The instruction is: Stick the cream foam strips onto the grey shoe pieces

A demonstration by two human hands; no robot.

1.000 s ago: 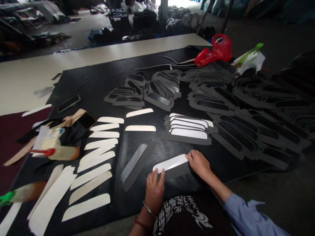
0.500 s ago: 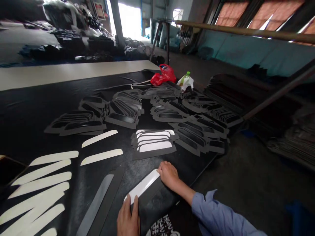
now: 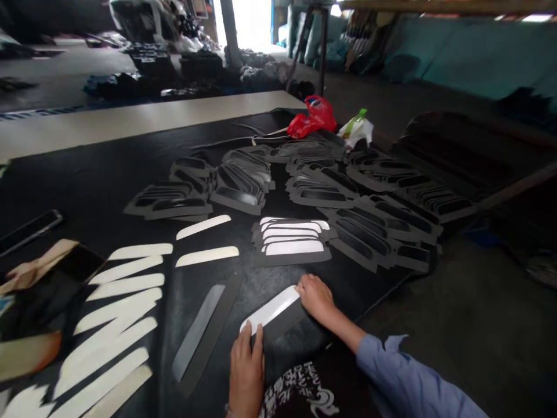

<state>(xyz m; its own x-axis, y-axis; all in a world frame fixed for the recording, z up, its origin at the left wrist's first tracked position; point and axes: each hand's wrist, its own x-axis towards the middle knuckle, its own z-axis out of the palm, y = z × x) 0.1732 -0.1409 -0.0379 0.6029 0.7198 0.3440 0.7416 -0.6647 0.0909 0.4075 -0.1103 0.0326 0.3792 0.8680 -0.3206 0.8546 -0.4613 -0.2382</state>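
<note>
A glossy white strip with rounded ends (image 3: 273, 309) lies slantwise on a dark grey backing piece (image 3: 282, 322) in front of me. My left hand (image 3: 247, 363) rests its extended fingertips on the strip's near end. At the far end, the fingers of my right hand (image 3: 317, 299) are bent together on the strip's corner. To the left lies a grey strip (image 3: 198, 331) on a similar dark piece. Just beyond my hands is an overlapping stack of dark pieces with white strips (image 3: 294, 247).
Loose cream strips (image 3: 126, 288) lie spread at the left, beside a phone (image 3: 30, 232). Piles of dark pieces (image 3: 237, 186) cover the middle of the black table surface (image 3: 87, 174). Farther back are a red plastic bag (image 3: 315, 118) and a white bag (image 3: 357, 130).
The view has shifted left and down, bringing the phone and more items at the left into sight. Both hands stay on the same white strip, with little visible movement.
</note>
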